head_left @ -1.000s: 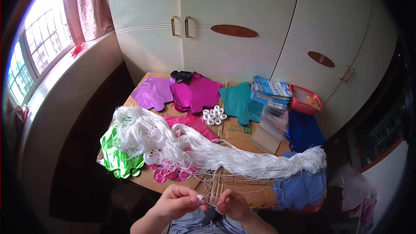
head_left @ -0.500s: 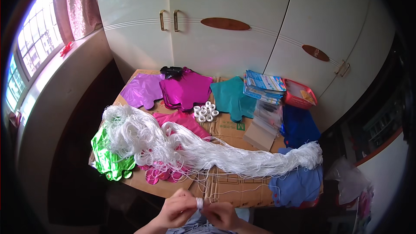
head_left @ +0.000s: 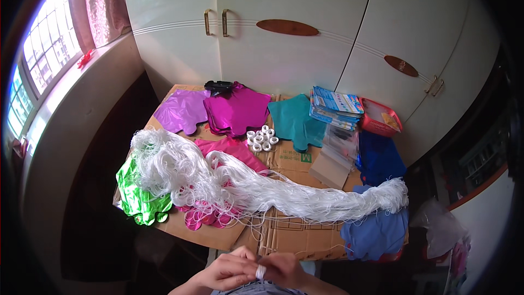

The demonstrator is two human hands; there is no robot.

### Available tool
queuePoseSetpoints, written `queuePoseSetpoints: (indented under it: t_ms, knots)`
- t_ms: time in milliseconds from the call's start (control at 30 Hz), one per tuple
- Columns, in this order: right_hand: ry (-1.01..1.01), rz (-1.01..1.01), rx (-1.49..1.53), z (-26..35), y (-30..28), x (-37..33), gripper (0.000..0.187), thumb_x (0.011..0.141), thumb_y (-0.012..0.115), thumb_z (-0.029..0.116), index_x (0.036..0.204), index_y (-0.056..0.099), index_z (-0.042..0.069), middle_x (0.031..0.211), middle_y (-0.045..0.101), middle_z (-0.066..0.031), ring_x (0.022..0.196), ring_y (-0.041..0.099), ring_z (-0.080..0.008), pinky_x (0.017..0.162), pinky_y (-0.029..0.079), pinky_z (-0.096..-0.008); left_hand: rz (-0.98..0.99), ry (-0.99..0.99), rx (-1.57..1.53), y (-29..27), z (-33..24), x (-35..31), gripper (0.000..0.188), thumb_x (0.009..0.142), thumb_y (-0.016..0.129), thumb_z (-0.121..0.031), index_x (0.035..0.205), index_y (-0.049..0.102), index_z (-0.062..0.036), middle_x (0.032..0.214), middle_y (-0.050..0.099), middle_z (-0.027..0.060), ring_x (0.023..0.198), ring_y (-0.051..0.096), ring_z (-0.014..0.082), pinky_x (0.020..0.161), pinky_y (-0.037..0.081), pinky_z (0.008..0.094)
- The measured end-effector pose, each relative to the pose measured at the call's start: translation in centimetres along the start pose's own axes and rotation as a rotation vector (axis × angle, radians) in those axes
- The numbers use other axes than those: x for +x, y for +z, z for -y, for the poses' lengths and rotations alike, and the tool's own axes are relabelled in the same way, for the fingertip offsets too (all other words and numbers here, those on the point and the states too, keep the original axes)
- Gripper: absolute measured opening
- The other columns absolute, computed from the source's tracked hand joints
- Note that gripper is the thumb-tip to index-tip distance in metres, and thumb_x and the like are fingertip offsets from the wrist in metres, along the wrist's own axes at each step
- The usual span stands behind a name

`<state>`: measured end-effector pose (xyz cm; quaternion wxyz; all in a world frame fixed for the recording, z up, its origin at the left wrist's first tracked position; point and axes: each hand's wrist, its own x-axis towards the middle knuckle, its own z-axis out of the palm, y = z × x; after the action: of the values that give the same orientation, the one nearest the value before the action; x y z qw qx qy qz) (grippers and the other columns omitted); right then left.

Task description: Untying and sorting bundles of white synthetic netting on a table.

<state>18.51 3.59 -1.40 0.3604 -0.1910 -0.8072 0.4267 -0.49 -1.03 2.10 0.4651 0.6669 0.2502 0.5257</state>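
Low in the view, in front of the table's near edge, my two hands are close together. My left hand (head_left: 231,271) is closed, with a small coil of white string (head_left: 261,271) at its fingertips. Against the coil's other side, my right hand (head_left: 285,269) is bent closed on the string; its fingertips are partly hidden. A long, loose hank of white string (head_left: 305,201) stretches across the table, tangled at its left end, with loose strands hanging toward my hands. Several small finished-looking white string coils (head_left: 262,139) are grouped behind it.
Flattened cardboard (head_left: 295,237) covers the table. Flat foil shapes surround the hank: green (head_left: 136,199), lilac (head_left: 180,110), magenta (head_left: 240,108), teal (head_left: 297,123) and blue (head_left: 376,235). Printed packets (head_left: 335,104) and a red basket (head_left: 380,119) stand at the back right, before white cabinets (head_left: 284,60).
Both hands have moved slightly right and lower with the small coil, and draw closer together. The right hand's fingers are now nearer the coil. The items on the table stay in place.
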Motion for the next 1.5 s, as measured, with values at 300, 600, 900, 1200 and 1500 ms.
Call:
queuePoseSetpoints:
  t_ms: [300, 600, 900, 1200, 1500]
  knots:
    - [0.007, -0.024, -0.034, 0.7, -0.4, 0.1, 0.008, 0.077, 0.063, 0.003, 0.085, 0.062, 0.006, 0.064, 0.058, -0.0078, 0.054, 0.058, -0.0225, 0.05, 0.045, -0.0317, 0.0, -0.15, 0.315, 0.2, 0.0, -0.2, 0.015, 0.076, 0.061, -0.002, 0.09, 0.065, -0.0034, 0.083, 0.063, 0.0066, 0.08, 0.053, 0.0215, 0.074, 0.039, 0.0326]
    - [-0.053, -0.115, -0.017, 1.4, -0.5, 0.5, 0.006, 0.075, 0.064, 0.002, 0.081, 0.063, 0.005, 0.059, 0.054, -0.0065, 0.048, 0.053, -0.0198, 0.044, 0.04, -0.0317, -0.169, -0.222, 0.412, 0.3, 0.3, -0.6, 0.016, 0.081, 0.057, -0.002, 0.093, 0.066, 0.0033, 0.078, 0.063, 0.0062, 0.076, 0.051, 0.0187, 0.071, 0.041, 0.031]
    - [-0.063, -0.155, -0.078, 1.2, -0.3, 1.0, 0.006, 0.077, 0.064, 0.007, 0.083, 0.062, 0.006, 0.063, 0.056, -0.0061, 0.053, 0.056, -0.0223, 0.048, 0.043, -0.0332, -0.207, -0.258, 0.343, 0.0, 0.3, -0.2, 0.013, 0.077, 0.059, 0.004, 0.087, 0.066, 0.0016, 0.076, 0.061, 0.0082, 0.073, 0.052, 0.0187, 0.067, 0.042, 0.0297]
    - [-0.058, -0.159, -0.252, 1.6, -1.1, 1.5, 0.009, 0.072, 0.069, 0.008, 0.08, 0.064, 0.008, 0.061, 0.056, -0.0031, 0.054, 0.055, -0.0191, 0.05, 0.044, -0.0298, -0.156, -0.23, 0.505, 0.3, 0.7, -0.3, 0.017, 0.074, 0.066, -0.001, 0.09, 0.065, -0.0039, 0.069, 0.056, 0.0053, 0.069, 0.051, 0.0189, 0.062, 0.041, 0.0288]
    - [0.094, -0.194, -0.048, -1.3, -0.3, 1.4, 0.015, 0.07, 0.07, 0.004, 0.085, 0.067, 0.008, 0.069, 0.061, -0.0028, 0.06, 0.054, -0.0176, 0.053, 0.044, -0.0285, -0.309, -0.437, -0.582, 0.7, 4.1, -1.4, 0.011, 0.086, 0.059, -0.006, 0.093, 0.062, 0.001, 0.083, 0.062, 0.0063, 0.082, 0.059, 0.0151, 0.075, 0.046, 0.0274]
